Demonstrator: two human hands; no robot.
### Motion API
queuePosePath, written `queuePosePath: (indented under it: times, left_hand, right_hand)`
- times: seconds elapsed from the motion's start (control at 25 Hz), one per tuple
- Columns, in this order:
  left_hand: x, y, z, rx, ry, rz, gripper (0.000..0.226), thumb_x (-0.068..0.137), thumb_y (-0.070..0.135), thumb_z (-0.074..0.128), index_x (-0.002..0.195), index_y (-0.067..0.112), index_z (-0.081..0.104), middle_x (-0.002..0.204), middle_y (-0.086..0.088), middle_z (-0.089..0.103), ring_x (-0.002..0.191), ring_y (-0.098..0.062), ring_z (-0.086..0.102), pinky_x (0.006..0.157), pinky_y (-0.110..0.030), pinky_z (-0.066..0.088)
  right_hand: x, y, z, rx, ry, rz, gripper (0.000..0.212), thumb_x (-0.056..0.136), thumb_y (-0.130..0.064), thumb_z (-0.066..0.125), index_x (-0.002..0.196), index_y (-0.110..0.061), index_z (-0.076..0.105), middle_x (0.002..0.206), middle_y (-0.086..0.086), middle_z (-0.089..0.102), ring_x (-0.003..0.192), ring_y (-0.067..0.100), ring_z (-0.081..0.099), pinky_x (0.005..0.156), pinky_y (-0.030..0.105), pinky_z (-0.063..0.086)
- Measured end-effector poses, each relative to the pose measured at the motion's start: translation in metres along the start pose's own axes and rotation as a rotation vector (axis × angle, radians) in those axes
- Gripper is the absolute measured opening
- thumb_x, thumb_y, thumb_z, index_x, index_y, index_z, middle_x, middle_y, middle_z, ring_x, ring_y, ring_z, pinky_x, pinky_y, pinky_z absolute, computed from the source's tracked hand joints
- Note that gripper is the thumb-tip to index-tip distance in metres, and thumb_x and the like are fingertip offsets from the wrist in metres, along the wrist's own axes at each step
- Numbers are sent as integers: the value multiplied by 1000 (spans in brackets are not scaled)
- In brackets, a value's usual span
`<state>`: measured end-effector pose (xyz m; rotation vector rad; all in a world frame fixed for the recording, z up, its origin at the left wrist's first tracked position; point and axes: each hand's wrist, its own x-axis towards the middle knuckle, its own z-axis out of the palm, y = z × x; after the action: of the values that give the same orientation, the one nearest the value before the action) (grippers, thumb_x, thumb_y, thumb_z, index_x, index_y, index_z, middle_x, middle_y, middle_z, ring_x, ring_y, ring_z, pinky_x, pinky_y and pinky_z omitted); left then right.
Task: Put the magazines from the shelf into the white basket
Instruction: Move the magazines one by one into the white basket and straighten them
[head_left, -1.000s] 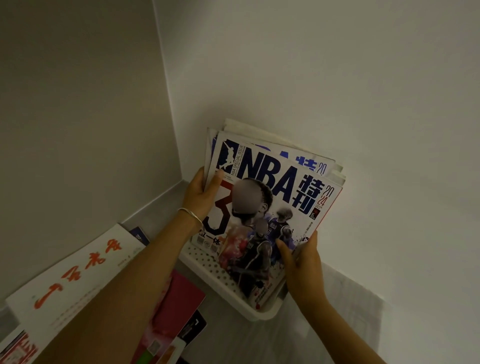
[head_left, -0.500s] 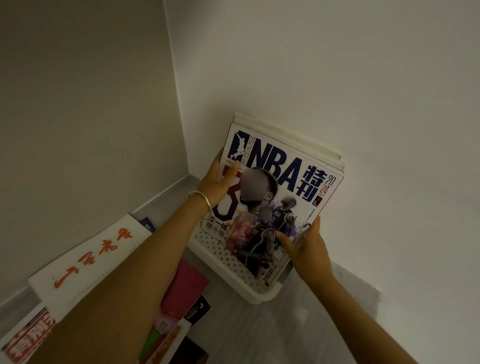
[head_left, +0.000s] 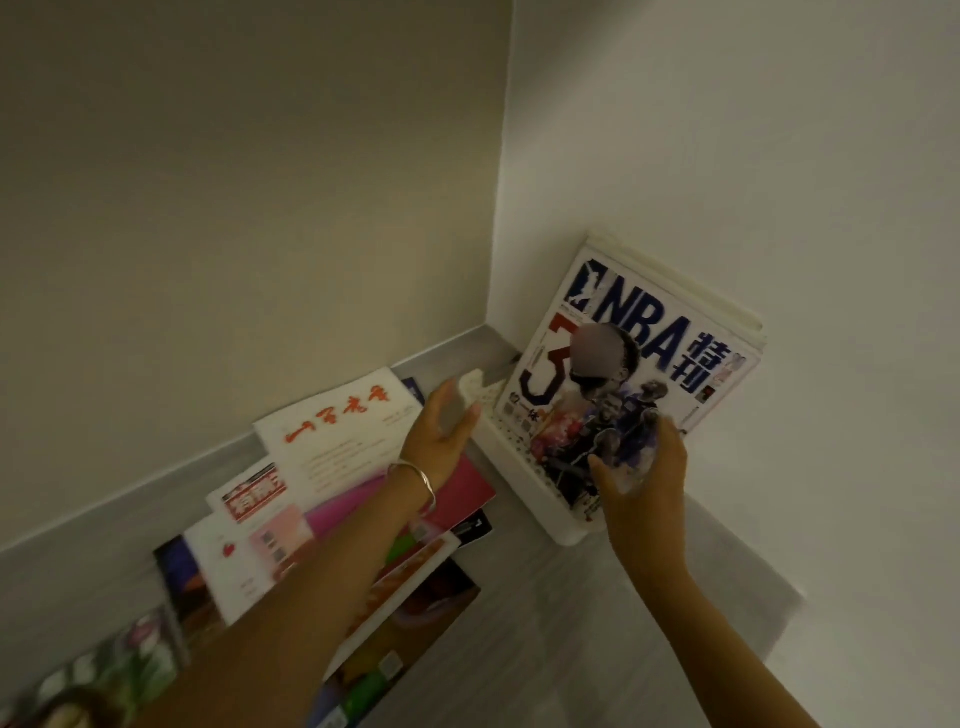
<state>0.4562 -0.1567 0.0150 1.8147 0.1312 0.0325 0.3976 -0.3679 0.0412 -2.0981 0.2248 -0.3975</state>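
A stack of magazines stands upright in the white basket (head_left: 540, 501) in the shelf's corner, leaning on the right wall. Its front one is the NBA magazine (head_left: 639, 364). My right hand (head_left: 641, 478) rests against that cover's lower right edge, fingers curled; whether it grips it is unclear. My left hand (head_left: 441, 436), with a silver bangle on the wrist, is off the stack, blurred, fingers apart, hovering over the loose magazines (head_left: 332, 499) spread flat on the shelf to the left. A white magazine with red script (head_left: 337, 431) lies on top of them.
The grey shelf board (head_left: 597, 623) is closed in by a beige back wall and a white right wall. More magazines (head_left: 104, 670) lie overlapping toward the lower left corner of the view.
My left hand has let go of the NBA magazine's left edge and moved left and down over the loose magazines. The stack now stands squared in the basket. The view has swung left.
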Motion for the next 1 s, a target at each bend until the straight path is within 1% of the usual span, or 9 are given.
queuePosePath:
  times: [0.08, 0.2, 0.36, 0.52, 0.64, 0.72, 0.76, 0.92, 1.0]
  left_hand:
    - [-25, -13, -30, 12, 83, -70, 59, 86, 42, 51, 139, 27, 30, 145, 1, 38, 133, -15, 34, 106, -26, 29]
    - [-63, -39, -80, 89, 168, -170, 58, 88, 40, 50, 140, 24, 29, 147, 0, 36, 135, -20, 33, 111, -34, 29]
    - [-121, -73, -146, 143, 238, -298, 62, 86, 43, 51, 141, 24, 28, 144, -3, 40, 132, -25, 39, 109, -43, 35]
    - [-172, -101, -184, 258, 363, -343, 56, 87, 42, 52, 135, 16, 39, 129, -8, 56, 119, -29, 52, 102, -39, 41]
    - [-199, -122, -192, 281, 304, -331, 53, 89, 47, 43, 135, 21, 39, 140, -5, 46, 133, -28, 38, 112, -41, 29]
    - [-212, -135, -191, 391, 199, -434, 60, 91, 53, 30, 143, 26, 22, 154, 1, 20, 144, -22, 10, 118, -42, 7]
    - [-214, -140, -189, 451, 145, -460, 60, 91, 55, 24, 144, 29, 14, 156, 4, 10, 144, -19, -1, 117, -41, -3]
    - [-214, -137, -168, 634, 32, -451, 50, 95, 47, 12, 143, 40, 0, 156, 5, -7, 142, -23, -16, 112, -45, -13]
    - [-213, -136, -162, 726, 1, -454, 49, 96, 41, 14, 142, 40, -4, 156, 0, -11, 142, -27, -18, 112, -49, -13]
  right_hand:
    - [-15, -15, 25, 38, -125, -34, 78, 81, -23, 67, 144, -17, 21, 150, 5, 28, 138, 22, 29, 112, 41, 32]
    - [-44, -39, 70, 189, -379, -56, 73, 82, -26, 66, 142, -20, 25, 145, 0, 37, 130, 12, 38, 103, 24, 40]
    - [-89, -58, 133, 118, -633, -92, 69, 83, -36, 63, 141, -20, 28, 144, 6, 40, 129, 21, 43, 100, 39, 46]
    - [-129, -52, 173, -86, -790, -215, 70, 85, -44, 56, 143, -21, 24, 152, 4, 27, 140, 23, 24, 112, 45, 29]
    - [-147, -37, 185, -409, -873, -345, 72, 87, -61, 20, 145, -20, 18, 155, 3, 20, 144, 22, 12, 118, 44, 11]
    - [-156, -29, 183, -577, -859, -468, 91, 72, -69, -10, 146, -20, 13, 157, 2, 16, 145, 20, 7, 119, 40, 5]
    - [-163, -26, 180, -612, -833, -498, 94, 70, -69, -14, 146, -21, 13, 157, 1, 15, 145, 20, 7, 119, 39, 5]
    - [-218, -22, 158, -483, -908, -603, 66, 90, -56, 9, 141, -22, 32, 149, 3, 36, 141, 22, 26, 118, 41, 17]
    - [-223, -30, 149, -213, -964, -446, 48, 94, -45, 27, 129, -22, 50, 132, 3, 56, 124, 20, 49, 108, 46, 34]
